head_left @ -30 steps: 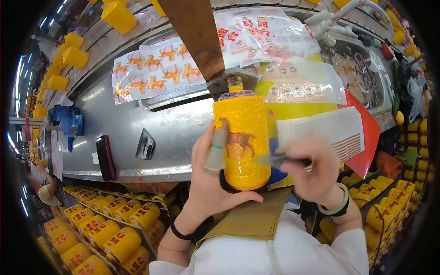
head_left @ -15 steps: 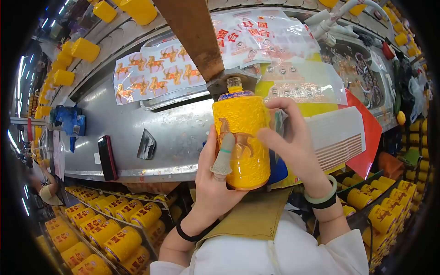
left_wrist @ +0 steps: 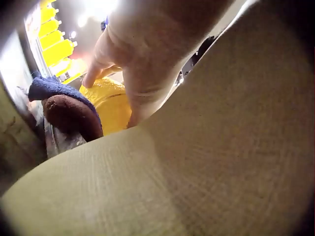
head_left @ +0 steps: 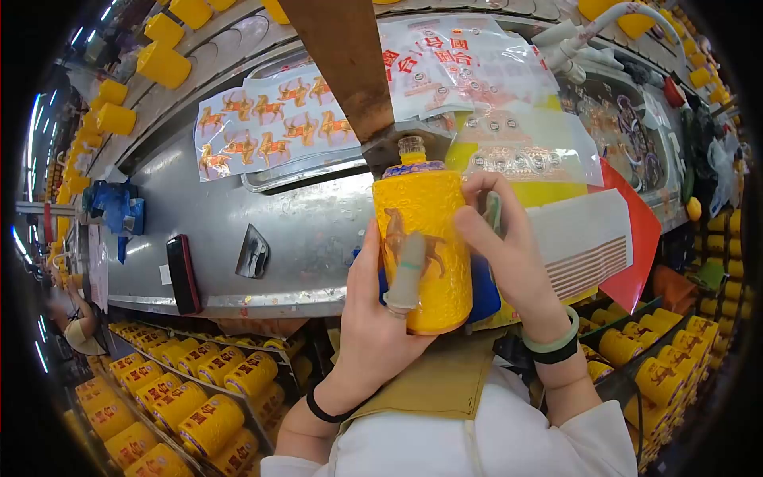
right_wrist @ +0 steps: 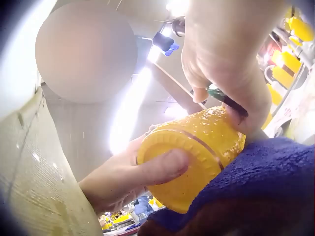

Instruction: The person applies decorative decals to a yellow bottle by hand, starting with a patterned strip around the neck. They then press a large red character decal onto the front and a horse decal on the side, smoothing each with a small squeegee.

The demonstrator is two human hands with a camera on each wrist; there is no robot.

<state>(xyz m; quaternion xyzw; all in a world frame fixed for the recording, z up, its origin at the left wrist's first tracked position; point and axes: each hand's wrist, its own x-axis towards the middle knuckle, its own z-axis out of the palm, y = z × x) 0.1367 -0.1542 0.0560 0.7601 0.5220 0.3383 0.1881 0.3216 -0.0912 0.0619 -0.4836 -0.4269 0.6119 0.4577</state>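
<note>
A yellow embossed bottle (head_left: 442,294) with a clear glass neck and a brown horse decal (head_left: 433,256) lies tilted over a blue towel (right_wrist: 266,172). My left hand (head_left: 373,338) grips it from the left and below; the thumb lies across its base in the right wrist view. One left finger wears a pale finger cot (head_left: 408,274) with a green band and rests on the decal. On the bottle's right side, my right hand (head_left: 513,254) touches it with thumb and fingertips. Tucked inside that hand is a slim dark tool with a green part (right_wrist: 221,96), mostly hidden.
Behind the bottle a brown post (head_left: 342,56) rises from the metal bench (head_left: 199,207). Sheets of horse decals (head_left: 270,127) and clear label sheets (head_left: 524,151) lie beyond. A phone (head_left: 183,274) is at left. Crates of yellow bottles (head_left: 211,421) flank me below.
My right hand has come from a blurred motion with the tool at the bottle's lower right up to its upper right side. My left finger cot has shifted right across the decal.
</note>
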